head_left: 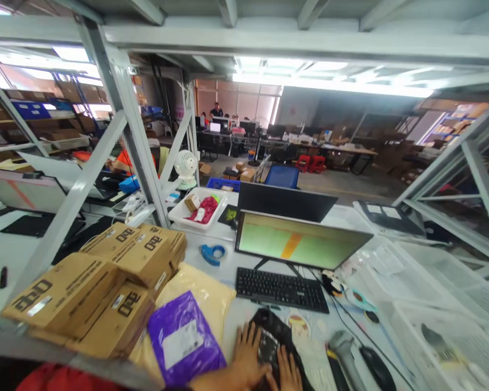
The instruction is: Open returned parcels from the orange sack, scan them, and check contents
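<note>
One left hand [246,350] and one right hand [288,372] rest on one black plastic bag [269,324]. Just left of them lie one purple parcel [187,320] and one pale yellow parcel [199,285]; farther left, at least four cardboard boxes [67,282]. Ahead of the hands sit one keyboard [283,289] and, beyond it, two monitors [264,233]. To their right lie one scanner [347,355] and one mouse [377,368]; farther right, at least two white baskets [407,336].

black plastic bag [269,347] partly hidden under left hand [248,353] and right hand [287,372], label [182,344] on purple mailer [183,312] too small to read, barcode scanner [346,353] cut off below
</note>
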A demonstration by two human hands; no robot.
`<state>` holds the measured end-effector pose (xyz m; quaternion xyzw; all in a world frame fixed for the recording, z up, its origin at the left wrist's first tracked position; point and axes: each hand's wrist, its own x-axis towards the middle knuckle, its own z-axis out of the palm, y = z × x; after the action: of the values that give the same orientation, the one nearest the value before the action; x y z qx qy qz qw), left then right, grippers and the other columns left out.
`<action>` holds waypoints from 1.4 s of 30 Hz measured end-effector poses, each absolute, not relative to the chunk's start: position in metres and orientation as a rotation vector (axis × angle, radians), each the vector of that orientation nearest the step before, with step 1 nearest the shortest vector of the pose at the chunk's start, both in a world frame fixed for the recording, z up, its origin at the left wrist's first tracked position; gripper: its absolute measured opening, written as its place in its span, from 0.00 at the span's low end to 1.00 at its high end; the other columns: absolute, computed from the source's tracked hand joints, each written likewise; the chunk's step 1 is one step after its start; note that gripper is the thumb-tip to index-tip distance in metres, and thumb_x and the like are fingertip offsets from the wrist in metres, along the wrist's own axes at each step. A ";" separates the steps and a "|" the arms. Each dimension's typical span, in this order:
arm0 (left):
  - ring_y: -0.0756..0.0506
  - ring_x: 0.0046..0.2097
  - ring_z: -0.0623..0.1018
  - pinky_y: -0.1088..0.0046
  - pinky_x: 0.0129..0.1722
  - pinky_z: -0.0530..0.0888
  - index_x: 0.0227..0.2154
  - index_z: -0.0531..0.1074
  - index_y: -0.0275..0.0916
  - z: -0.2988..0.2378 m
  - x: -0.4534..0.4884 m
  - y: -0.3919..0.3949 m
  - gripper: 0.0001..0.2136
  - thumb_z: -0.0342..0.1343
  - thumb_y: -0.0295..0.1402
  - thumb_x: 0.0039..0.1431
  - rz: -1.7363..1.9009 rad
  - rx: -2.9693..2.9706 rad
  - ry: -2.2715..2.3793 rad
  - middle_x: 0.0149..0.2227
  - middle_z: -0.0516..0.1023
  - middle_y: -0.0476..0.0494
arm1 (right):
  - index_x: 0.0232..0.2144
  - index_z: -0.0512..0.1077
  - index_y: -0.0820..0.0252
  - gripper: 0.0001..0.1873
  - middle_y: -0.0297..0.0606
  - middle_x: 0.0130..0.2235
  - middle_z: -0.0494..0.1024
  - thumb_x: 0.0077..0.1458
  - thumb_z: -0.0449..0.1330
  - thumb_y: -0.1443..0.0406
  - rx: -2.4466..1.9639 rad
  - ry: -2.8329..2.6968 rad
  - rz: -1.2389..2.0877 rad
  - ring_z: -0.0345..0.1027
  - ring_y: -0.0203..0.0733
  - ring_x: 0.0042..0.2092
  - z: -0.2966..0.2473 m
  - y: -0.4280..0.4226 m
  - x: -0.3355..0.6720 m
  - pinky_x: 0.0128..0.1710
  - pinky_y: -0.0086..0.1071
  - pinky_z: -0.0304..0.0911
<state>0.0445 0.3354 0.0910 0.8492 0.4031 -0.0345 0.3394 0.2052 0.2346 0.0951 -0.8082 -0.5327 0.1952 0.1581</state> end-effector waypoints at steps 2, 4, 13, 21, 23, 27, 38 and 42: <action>0.29 0.76 0.42 0.43 0.74 0.43 0.74 0.51 0.28 0.124 0.028 0.326 0.42 0.49 0.53 0.66 -0.120 2.231 1.050 0.75 0.41 0.25 | 0.60 0.77 0.51 0.43 0.46 0.66 0.69 0.47 0.52 0.41 -2.288 -1.475 0.830 0.54 0.70 0.70 0.126 0.237 0.200 0.67 0.67 0.53; 0.28 0.76 0.45 0.44 0.74 0.47 0.73 0.54 0.30 0.145 0.013 0.316 0.40 0.57 0.47 0.64 -0.158 2.377 0.838 0.76 0.43 0.26 | 0.60 0.76 0.61 0.40 0.54 0.68 0.65 0.55 0.53 0.43 -2.169 -1.403 1.075 0.49 0.67 0.73 0.149 0.245 0.200 0.71 0.65 0.42; 0.30 0.77 0.45 0.39 0.72 0.47 0.74 0.53 0.45 0.106 -0.004 0.249 0.42 0.63 0.27 0.58 -0.127 2.478 0.668 0.77 0.48 0.35 | 0.61 0.72 0.58 0.28 0.48 0.70 0.64 0.67 0.59 0.49 -2.021 -1.066 1.401 0.54 0.55 0.72 0.106 0.264 0.244 0.72 0.61 0.42; 0.34 0.71 0.66 0.48 0.72 0.58 0.56 0.76 0.35 0.125 0.039 0.235 0.28 0.63 0.19 0.48 0.140 2.345 0.729 0.67 0.70 0.31 | 0.44 0.83 0.58 0.27 0.45 0.59 0.79 0.57 0.62 0.44 -1.845 -1.093 1.529 0.62 0.56 0.69 0.134 0.243 0.275 0.74 0.52 0.45; 0.37 0.63 0.76 0.55 0.67 0.67 0.49 0.80 0.37 0.146 0.049 0.233 0.23 0.62 0.18 0.48 0.293 2.190 0.799 0.57 0.80 0.34 | 0.36 0.83 0.58 0.27 0.48 0.52 0.83 0.52 0.65 0.42 -1.803 -1.103 1.599 0.67 0.61 0.64 0.148 0.235 0.292 0.72 0.55 0.47; 0.39 0.48 0.84 0.62 0.51 0.78 0.49 0.79 0.37 0.197 0.055 0.229 0.13 0.56 0.31 0.65 0.530 2.003 1.106 0.45 0.85 0.36 | 0.35 0.83 0.56 0.36 0.49 0.44 0.85 0.51 0.57 0.32 -1.622 -1.102 1.766 0.74 0.62 0.56 0.190 0.225 0.335 0.66 0.55 0.59; 0.37 0.52 0.82 0.61 0.55 0.76 0.46 0.80 0.35 0.246 0.051 0.227 0.23 0.61 0.52 0.62 1.140 1.089 1.498 0.47 0.85 0.37 | 0.50 0.78 0.55 0.38 0.43 0.52 0.83 0.36 0.78 0.49 -1.346 -1.067 1.728 0.75 0.57 0.56 0.250 0.222 0.292 0.64 0.51 0.63; 0.39 0.49 0.84 0.60 0.52 0.79 0.46 0.78 0.36 0.242 0.039 0.223 0.24 0.57 0.54 0.64 1.212 0.747 1.424 0.47 0.85 0.35 | 0.42 0.80 0.58 0.30 0.45 0.46 0.85 0.37 0.77 0.52 -1.392 -0.901 1.728 0.79 0.58 0.49 0.241 0.225 0.285 0.58 0.55 0.69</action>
<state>0.0388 0.2228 0.2417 0.3134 0.5977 0.5086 0.5347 0.2853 0.2251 0.2410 -0.5413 -0.3504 0.6718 0.3647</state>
